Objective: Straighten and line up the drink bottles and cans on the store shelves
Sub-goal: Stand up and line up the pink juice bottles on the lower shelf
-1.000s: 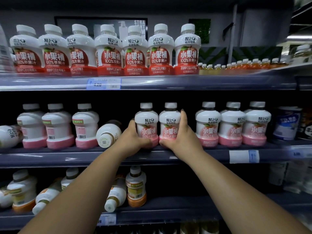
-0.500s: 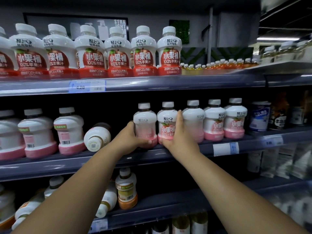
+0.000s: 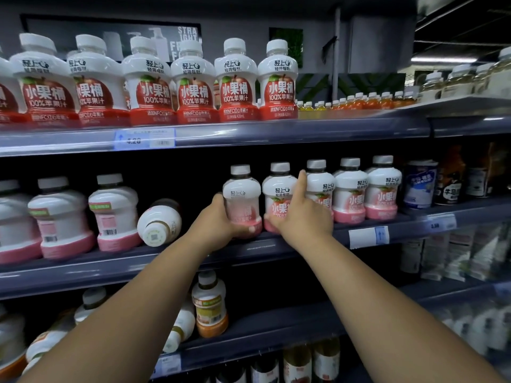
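Note:
On the middle shelf (image 3: 193,261) stand white bottles with pink bases. My left hand (image 3: 218,219) grips one pink bottle (image 3: 241,194) around its lower body, its label turned partly sideways. My right hand (image 3: 301,217) holds the neighbouring pink bottle (image 3: 278,189), fingers reaching up between it and the row of three upright pink bottles (image 3: 351,189) to the right. Further left a bottle lies on its side (image 3: 159,223), base facing me, beside bottles turned with barcodes forward (image 3: 113,214).
The top shelf carries a neat row of red-label apple juice bottles (image 3: 193,87). The lower shelf has an upright orange-base bottle (image 3: 210,305) and tipped ones (image 3: 177,327). Blue-and-white cans (image 3: 419,183) stand right of the pink row.
Both hands slid the two held pink bottles right, closing the gap to the three upright ones. The left bottle has been rotated. The camera view shifted right.

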Available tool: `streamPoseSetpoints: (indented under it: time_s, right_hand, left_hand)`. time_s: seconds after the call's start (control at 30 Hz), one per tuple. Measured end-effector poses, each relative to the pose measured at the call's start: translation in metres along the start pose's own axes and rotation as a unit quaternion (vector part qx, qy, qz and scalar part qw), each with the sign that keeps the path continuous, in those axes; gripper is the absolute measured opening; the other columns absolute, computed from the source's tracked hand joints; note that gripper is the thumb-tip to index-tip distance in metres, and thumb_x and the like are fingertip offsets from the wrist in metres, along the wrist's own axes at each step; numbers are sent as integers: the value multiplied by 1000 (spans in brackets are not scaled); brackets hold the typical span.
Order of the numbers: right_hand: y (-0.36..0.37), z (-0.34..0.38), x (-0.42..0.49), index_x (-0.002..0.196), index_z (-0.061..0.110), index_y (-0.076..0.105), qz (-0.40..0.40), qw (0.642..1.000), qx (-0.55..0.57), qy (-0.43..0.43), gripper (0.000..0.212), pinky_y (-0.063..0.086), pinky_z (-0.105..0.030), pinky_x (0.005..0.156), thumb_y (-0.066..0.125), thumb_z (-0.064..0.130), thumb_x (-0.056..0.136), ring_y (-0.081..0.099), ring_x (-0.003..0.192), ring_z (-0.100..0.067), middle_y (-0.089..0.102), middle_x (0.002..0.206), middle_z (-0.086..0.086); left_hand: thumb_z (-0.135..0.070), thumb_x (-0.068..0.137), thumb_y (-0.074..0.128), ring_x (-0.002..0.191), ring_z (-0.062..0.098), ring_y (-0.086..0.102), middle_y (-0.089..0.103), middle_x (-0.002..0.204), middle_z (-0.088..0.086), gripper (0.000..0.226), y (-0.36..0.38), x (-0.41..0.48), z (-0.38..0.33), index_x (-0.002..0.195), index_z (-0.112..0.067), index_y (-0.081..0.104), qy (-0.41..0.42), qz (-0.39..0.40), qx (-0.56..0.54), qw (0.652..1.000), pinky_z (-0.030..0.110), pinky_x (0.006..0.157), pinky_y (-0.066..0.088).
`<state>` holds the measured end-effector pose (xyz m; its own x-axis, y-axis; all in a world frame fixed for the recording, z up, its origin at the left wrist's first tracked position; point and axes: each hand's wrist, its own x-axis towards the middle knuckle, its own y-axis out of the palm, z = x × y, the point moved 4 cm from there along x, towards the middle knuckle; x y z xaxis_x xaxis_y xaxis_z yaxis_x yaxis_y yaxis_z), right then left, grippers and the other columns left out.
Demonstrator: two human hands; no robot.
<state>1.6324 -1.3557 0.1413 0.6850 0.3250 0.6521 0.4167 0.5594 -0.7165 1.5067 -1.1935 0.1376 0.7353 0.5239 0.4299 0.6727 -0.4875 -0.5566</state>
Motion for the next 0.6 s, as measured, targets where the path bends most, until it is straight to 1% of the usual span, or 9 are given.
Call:
streamPoseSetpoints:
  time_s: [0.1, 0.2, 0.27, 0.37, 0.47, 0.53, 0.6]
  right_hand:
    - [1, -9, 2, 145, 25, -25, 23, 999, 48, -11, 115, 37, -33, 57, 57, 72, 80, 47, 68, -24, 66, 106, -9]
    - [3, -15, 0, 149, 27, -21, 29, 997, 71, -13, 112, 38, -33, 58, 57, 72, 81, 60, 79, -27, 65, 113, -9]
    - [5, -18, -1, 150, 28, -15, 26, 997, 67, -17, 107, 37, -33, 57, 53, 74, 82, 65, 86, -29, 65, 114, -9]
    - [2, -23, 3, 151, 30, -1, 14, 998, 58, -36, 96, 38, -34, 57, 50, 75, 83, 67, 86, -29, 67, 111, -8]
    - [-3, -28, 4, 149, 30, 11, -8, 995, 80, -65, 87, 41, -34, 58, 55, 68, 84, 66, 88, -30, 67, 110, -5]
    - [-6, -31, 2, 148, 28, 13, -12, 990, 112, -89, 83, 48, -35, 62, 56, 63, 86, 65, 89, -27, 66, 109, -2]
    - [-10, -32, -4, 149, 28, 16, -19, 982, 149, -118, 81, 53, -38, 70, 58, 58, 87, 64, 92, -25, 65, 111, 0]
  left_hand:
    - [-60, 42, 90, 92, 1, 64, 65, 104, -15, 89, 4, 1, -4, 113, -29, 46, -3, -8, 4, 1000, 29, 84, 54]
    - [-61, 41, 90, 92, 1, 64, 65, 105, -15, 91, 6, 0, -5, 114, -29, 46, -6, -12, 5, 1000, 30, 86, 54]
    - [-63, 39, 89, 93, 1, 64, 66, 106, -16, 94, 7, 0, -4, 116, -30, 46, -9, -13, 2, 1000, 31, 88, 54]
    - [-65, 36, 89, 93, -2, 65, 67, 105, -17, 99, 8, -1, -3, 118, -32, 46, -18, -15, -1, 1000, 30, 89, 55]
    - [-64, 33, 90, 94, 0, 66, 68, 106, -14, 102, 8, 0, -5, 119, -31, 47, -29, -16, 0, 999, 32, 89, 56]
    - [-62, 32, 91, 95, 3, 66, 68, 106, -12, 102, 8, 0, -6, 119, -30, 47, -34, -14, -1, 999, 35, 90, 56]
    - [-61, 33, 90, 97, 5, 66, 68, 108, -12, 102, 8, -1, -8, 120, -29, 47, -32, -17, 2, 999, 37, 92, 55]
